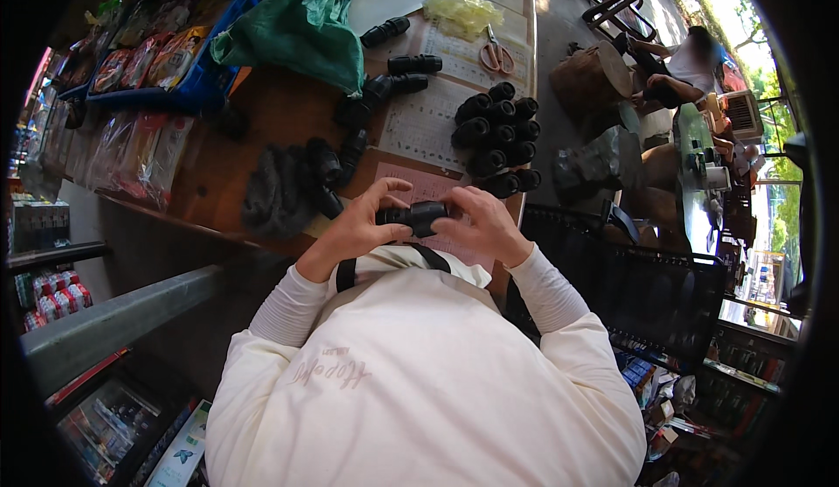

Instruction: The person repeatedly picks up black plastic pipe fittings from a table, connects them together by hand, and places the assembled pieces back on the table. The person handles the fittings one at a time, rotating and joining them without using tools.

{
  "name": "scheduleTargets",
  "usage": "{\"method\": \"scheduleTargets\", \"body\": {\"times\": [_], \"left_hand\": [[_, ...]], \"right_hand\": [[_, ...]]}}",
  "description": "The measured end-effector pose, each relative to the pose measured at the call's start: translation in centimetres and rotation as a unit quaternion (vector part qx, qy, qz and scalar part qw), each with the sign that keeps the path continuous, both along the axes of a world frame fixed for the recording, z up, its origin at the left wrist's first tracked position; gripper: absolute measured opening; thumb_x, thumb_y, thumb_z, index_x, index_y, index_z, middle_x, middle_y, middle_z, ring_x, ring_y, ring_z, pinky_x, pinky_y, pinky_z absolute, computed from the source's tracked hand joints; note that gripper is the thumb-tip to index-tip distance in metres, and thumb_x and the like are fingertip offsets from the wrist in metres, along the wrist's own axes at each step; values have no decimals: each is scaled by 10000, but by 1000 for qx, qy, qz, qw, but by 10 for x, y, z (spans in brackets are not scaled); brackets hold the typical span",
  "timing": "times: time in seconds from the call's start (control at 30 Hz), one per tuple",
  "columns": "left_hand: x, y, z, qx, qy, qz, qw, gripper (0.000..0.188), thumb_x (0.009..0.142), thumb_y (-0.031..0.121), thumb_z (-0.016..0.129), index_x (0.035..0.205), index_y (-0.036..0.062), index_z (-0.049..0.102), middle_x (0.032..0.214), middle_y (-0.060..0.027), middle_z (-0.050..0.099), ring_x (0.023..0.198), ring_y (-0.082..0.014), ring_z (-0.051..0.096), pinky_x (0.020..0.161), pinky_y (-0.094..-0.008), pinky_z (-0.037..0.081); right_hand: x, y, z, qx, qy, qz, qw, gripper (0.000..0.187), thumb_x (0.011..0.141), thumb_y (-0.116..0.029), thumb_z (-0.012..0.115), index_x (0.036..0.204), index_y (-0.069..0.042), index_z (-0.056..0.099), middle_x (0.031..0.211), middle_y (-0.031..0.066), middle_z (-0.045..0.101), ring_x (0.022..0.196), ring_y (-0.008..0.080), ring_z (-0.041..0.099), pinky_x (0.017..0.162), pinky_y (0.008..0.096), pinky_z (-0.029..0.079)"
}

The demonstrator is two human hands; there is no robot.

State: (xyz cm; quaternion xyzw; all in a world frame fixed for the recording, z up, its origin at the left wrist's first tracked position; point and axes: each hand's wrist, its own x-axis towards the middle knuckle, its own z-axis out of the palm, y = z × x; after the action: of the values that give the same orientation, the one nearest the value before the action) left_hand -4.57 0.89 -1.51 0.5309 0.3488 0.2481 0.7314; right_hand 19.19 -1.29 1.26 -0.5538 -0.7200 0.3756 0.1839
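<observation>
Close to my body, at the table's near edge, both hands hold a black plastic pipe coupling [426,219] lying sideways. My right hand [491,223] grips its right end between thumb and fingers. Around the left end, the thumb and curled fingers of my left hand [351,230] close on it. Just beyond my right hand, several black couplings stand packed together in a group [498,134]. More lie loosely to the left, among them one coupling [415,64] and another coupling [323,162] beside a dark grey cloth-like heap [273,191].
Printed sheets [418,128] cover part of the wooden table [229,168]. Orange-handled scissors [496,55] lie near crumpled yellowish plastic [463,13]. A green sack [306,32] and a blue crate [197,93] of packets stand far left. A person [686,72] sits at far right.
</observation>
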Motion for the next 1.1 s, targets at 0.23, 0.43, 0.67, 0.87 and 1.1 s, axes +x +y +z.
{"method": "scheduleTargets", "body": {"times": [0.23, 0.43, 0.67, 0.87, 1.1], "left_hand": [[0, -1, -5, 21, 4, -3, 1000, 605, 789, 86, 709, 1321, 51, 423, 1027, -107, 640, 970, -160, 597, 906, -285, 446], [-2, -1, -2, 16, 4, -2, 1000, 622, 782, 86, 717, 1327, 47, 418, 1018, -102, 646, 968, -152, 597, 909, -288, 438], [0, 0, -5, -5, -7, -1, 1000, 655, 773, 95, 742, 1337, 46, 412, 1006, -106, 650, 956, -158, 611, 915, -297, 440], [3, 0, -9, 40, 9, -17, 999, 655, 767, 110, 736, 1334, 48, 413, 1030, -115, 643, 977, -169, 606, 940, -300, 426], [2, 3, 5, 69, 30, -25, 997, 657, 739, 121, 723, 1319, 46, 422, 1044, -136, 647, 990, -186, 603, 959, -325, 415]], "right_hand": [[1, -1, -4, 30, 8, -4, 1000, 332, 844, -330, 661, 1000, -37, 656, 787, 125, 634, 736, 267, 604, 659, 372, 475], [1, -4, -1, 13, 84, 4, 996, 383, 839, -287, 676, 1130, -45, 618, 896, 114, 654, 772, 256, 630, 683, 370, 500], [-10, -7, -10, 106, 189, -14, 976, 441, 822, -348, 681, 1141, -49, 622, 884, 119, 654, 767, 262, 621, 685, 374, 493], [6, -4, -13, 21, 114, -37, 993, 407, 813, -351, 681, 1058, -27, 651, 864, 123, 655, 764, 233, 611, 625, 359, 459], [15, 1, -15, -137, 106, -56, 983, 390, 811, -271, 709, 1119, -45, 626, 914, 103, 649, 795, 213, 612, 685, 318, 488]]}}
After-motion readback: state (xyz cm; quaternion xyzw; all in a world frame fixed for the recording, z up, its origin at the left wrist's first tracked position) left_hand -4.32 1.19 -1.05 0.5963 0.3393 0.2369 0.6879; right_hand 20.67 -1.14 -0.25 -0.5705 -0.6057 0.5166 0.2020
